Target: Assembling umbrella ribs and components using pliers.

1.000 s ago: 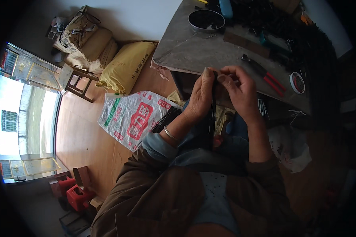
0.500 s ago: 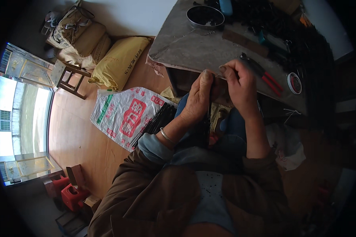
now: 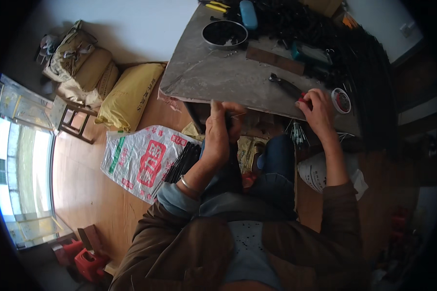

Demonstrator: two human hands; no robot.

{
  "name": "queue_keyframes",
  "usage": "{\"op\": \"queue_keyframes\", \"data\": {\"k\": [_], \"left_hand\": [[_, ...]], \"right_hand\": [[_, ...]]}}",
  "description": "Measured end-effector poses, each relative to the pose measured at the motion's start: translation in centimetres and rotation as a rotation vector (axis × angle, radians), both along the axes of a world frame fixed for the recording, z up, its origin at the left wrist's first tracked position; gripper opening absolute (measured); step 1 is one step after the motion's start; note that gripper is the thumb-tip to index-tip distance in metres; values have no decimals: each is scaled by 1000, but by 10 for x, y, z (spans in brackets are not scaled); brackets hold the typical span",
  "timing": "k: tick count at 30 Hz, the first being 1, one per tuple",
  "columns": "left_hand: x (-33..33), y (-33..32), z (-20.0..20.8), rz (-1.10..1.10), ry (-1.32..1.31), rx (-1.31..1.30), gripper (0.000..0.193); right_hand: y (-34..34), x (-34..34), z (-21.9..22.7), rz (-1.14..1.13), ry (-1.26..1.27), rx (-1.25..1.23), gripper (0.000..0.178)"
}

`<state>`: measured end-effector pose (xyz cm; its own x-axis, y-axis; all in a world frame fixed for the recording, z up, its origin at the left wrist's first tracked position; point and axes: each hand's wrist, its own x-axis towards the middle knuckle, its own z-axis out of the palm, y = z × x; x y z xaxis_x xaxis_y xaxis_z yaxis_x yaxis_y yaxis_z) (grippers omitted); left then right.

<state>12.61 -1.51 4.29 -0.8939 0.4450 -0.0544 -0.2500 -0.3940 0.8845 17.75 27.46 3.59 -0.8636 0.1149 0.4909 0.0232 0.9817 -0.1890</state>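
Red-handled black pliers (image 3: 288,86) aslant over grey tabletop (image 3: 213,72)

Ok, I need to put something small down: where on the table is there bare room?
Tabletop left of the pliers looks mostly bare, between the bowl and brown strip and the near edge. It's crowded beyond the strip, under the black pile, and at the pliers, where the right hand is.

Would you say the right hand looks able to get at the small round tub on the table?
Probably yes: the right hand is close beside the round tub and nothing visible stands between them, though it is at the red-handled pliers.
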Motion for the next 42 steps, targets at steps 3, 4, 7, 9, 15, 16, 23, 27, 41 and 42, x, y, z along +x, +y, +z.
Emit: {"op": "queue_keyframes", "data": {"k": [3, 4, 7, 9, 15, 16, 23, 27, 41, 42], "left_hand": [[-3, 6, -1, 18, 6, -40, 65], [-1, 8, 2, 48, -4, -64, 67], [-1, 11, 13, 54, -34, -93, 71], [-4, 10, 8, 46, -38, -95, 71], [-3, 14, 5, -5, -8, -141, 74], [-3, 14, 7, 17, -25, -186, 74], [1, 16, 14, 42, -27, -226, 74], [-2, 11, 10, 28, -66, -154, 73], [-5, 12, 2, -18, 142, -323, 75], [-5, 10, -1, -2, 138, -327, 75]], "right_hand": [[10, -10, -3, 130, 48, 99, 24], [12, -7, -4, 150, 54, 28, 23], [11, -8, -5, 130, 129, -336, 18], [-23, 5, 19, 73, 0, -809, 16], [-73, 42, 39, 244, -85, -604, 35], [-76, 41, 48, 244, -89, -605, 35], [-74, 36, 76, 339, 23, 42, 54], [-65, 39, 69, 368, 13, 108, 48], [-83, 70, 45, 385, -1179, -1177, 25], [-90, 66, 52, 417, -889, -935, 22]]}}
